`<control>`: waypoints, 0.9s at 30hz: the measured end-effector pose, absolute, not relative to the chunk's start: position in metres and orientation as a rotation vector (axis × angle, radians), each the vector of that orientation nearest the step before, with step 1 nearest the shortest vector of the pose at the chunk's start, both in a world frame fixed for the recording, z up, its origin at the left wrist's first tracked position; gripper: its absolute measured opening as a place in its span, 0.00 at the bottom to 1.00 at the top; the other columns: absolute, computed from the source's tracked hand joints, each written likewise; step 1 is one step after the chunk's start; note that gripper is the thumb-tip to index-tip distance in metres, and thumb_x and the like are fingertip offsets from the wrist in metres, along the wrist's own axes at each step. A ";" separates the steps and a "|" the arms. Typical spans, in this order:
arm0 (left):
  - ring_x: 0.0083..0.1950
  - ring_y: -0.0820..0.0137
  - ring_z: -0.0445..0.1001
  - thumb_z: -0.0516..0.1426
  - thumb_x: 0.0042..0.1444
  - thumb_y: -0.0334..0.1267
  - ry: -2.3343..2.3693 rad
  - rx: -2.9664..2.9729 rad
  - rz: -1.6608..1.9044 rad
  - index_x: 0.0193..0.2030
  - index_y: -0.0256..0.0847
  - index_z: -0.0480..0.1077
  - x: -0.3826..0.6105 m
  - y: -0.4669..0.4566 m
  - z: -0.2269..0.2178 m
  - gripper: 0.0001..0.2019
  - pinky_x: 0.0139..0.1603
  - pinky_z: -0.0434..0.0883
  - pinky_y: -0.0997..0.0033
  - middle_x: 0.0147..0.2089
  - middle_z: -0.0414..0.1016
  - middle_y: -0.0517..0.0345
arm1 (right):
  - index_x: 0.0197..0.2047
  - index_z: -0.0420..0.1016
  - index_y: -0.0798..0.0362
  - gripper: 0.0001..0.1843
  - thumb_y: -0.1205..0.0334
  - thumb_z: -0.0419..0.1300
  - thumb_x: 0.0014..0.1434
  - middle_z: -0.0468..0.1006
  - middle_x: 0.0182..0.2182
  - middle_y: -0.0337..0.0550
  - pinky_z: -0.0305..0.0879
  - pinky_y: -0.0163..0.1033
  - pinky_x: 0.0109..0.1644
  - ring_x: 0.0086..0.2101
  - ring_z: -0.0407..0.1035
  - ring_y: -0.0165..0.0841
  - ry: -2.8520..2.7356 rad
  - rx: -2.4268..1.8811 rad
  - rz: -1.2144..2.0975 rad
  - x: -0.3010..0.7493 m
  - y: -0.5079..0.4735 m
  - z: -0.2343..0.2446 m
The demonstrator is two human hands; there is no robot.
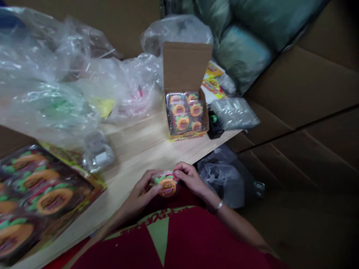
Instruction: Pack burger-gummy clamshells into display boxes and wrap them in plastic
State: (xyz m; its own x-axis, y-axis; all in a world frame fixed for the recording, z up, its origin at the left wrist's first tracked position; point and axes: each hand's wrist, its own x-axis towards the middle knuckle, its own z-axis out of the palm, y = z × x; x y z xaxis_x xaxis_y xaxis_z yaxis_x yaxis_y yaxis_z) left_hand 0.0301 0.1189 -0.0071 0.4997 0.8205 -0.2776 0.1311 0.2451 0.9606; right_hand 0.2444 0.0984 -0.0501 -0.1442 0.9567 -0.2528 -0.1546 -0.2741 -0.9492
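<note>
candy pack (166, 185), a small clear plastic case with an orange and green sweet inside, is in the lower centre of the frame, just at the near edge of the wooden table (140, 144) and above the person's red shirt (182, 243). both hands hold it between them. the left hand (141, 192) is closed on its left side, with the thumb on the front. the right hand (190, 178) pinches its upper right edge with the fingertips. so both grips are clamped on the pack. a thin bracelet (219, 205) sits on the right wrist.

above the hands, in the middle of the frame, an open cardboard box (186, 67) stands on the table with its flap up. inside it, packs of the same kind lie in two columns. just right of the box is a small black object (214, 127) with a green part; i cannot tell what it is. next to it lie clear blister shells (235, 112). in the lower left corner a display tray (94, 188) holds larger packs with the same orange and green print, all blurred. a small clear container (98, 153) lies between this tray and the box. crumpled plastic bags (56, 86) fill the upper left. below the table edge, right of the hands, lies another plastic bag (224, 179). brown cardboard (303, 93) covers the right side.
</note>
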 end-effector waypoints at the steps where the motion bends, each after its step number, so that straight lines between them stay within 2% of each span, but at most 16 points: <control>1: 0.45 0.62 0.74 0.60 0.56 0.49 0.928 1.263 0.571 0.50 0.40 0.70 0.036 0.124 -0.009 0.19 0.45 0.71 0.66 0.46 0.76 0.51 | 0.35 0.70 0.53 0.22 0.40 0.63 0.54 0.68 0.26 0.35 0.60 0.34 0.35 0.28 0.62 0.28 -1.039 -1.214 1.546 0.250 0.102 -0.052; 3: 0.45 0.62 0.74 0.59 0.57 0.49 0.866 1.280 0.539 0.50 0.39 0.70 0.049 0.137 -0.014 0.19 0.46 0.71 0.64 0.45 0.76 0.50 | 0.45 0.71 0.53 0.24 0.41 0.63 0.55 0.71 0.33 0.38 0.62 0.35 0.39 0.34 0.65 0.29 -1.153 -1.208 1.505 0.264 0.109 -0.048; 6: 0.44 0.62 0.73 0.58 0.58 0.50 0.793 1.385 0.509 0.49 0.38 0.69 0.073 0.155 -0.015 0.19 0.47 0.70 0.63 0.44 0.76 0.50 | 0.57 0.68 0.52 0.35 0.47 0.69 0.50 0.71 0.47 0.45 0.63 0.39 0.49 0.45 0.66 0.34 -1.540 -1.206 1.403 0.286 0.119 -0.030; 8: 0.45 0.62 0.73 0.59 0.58 0.49 0.744 1.470 0.482 0.51 0.38 0.69 0.091 0.164 -0.010 0.20 0.48 0.69 0.63 0.45 0.76 0.50 | 0.58 0.68 0.52 0.36 0.51 0.71 0.48 0.71 0.49 0.47 0.62 0.41 0.52 0.48 0.66 0.37 -1.799 -1.191 1.338 0.301 0.127 -0.014; 11: 0.47 0.63 0.73 0.60 0.57 0.47 0.703 1.540 0.520 0.53 0.39 0.66 0.116 0.178 0.000 0.20 0.46 0.69 0.65 0.47 0.75 0.50 | 0.60 0.67 0.51 0.36 0.54 0.71 0.50 0.73 0.50 0.47 0.62 0.42 0.54 0.49 0.67 0.38 -1.991 -1.088 1.262 0.327 0.149 0.008; 15: 0.49 0.63 0.72 0.60 0.56 0.47 0.850 1.536 0.803 0.51 0.40 0.65 0.136 0.203 0.007 0.19 0.49 0.68 0.64 0.48 0.73 0.50 | 0.59 0.68 0.52 0.35 0.55 0.71 0.50 0.71 0.52 0.50 0.60 0.45 0.58 0.52 0.65 0.40 -1.926 -1.196 0.809 0.380 0.206 0.019; 18: 0.46 0.63 0.72 0.61 0.52 0.49 1.010 1.526 0.889 0.46 0.39 0.67 0.137 0.220 0.004 0.20 0.45 0.69 0.64 0.45 0.74 0.50 | 0.60 0.67 0.56 0.34 0.58 0.70 0.52 0.69 0.54 0.53 0.59 0.45 0.59 0.54 0.64 0.41 -1.880 -1.288 0.564 0.415 0.253 0.013; 25: 0.40 0.63 0.72 0.61 0.48 0.52 1.188 1.492 0.817 0.38 0.38 0.70 0.119 0.229 -0.013 0.19 0.42 0.68 0.65 0.36 0.74 0.53 | 0.62 0.67 0.55 0.33 0.59 0.68 0.54 0.70 0.54 0.51 0.61 0.44 0.59 0.52 0.66 0.39 -2.134 -1.204 0.740 0.436 0.291 -0.007; 27: 0.39 0.63 0.72 0.61 0.47 0.53 1.263 1.478 0.826 0.39 0.38 0.70 0.118 0.232 -0.016 0.20 0.40 0.68 0.65 0.37 0.74 0.53 | 0.62 0.67 0.55 0.33 0.58 0.68 0.54 0.69 0.56 0.51 0.60 0.45 0.60 0.54 0.64 0.40 -2.206 -1.210 0.744 0.435 0.290 -0.011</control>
